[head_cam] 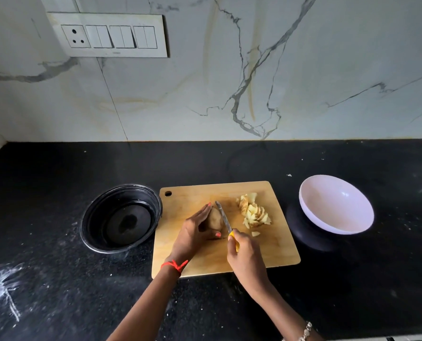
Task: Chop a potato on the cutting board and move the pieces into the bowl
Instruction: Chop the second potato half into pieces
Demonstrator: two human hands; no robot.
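On the board (205,262), the left hand (192,235) curls over the remaining potato (215,219), pinning it, while the right hand (245,259) grips the knife (223,217), its blade resting against the potato's cut face. Chopped pieces (254,212) lie heaped just beside it. Chopping looks partway done. Next comes another slice downward, fingertips kept back; the white bowl (335,205) to the right holds no pieces yet.
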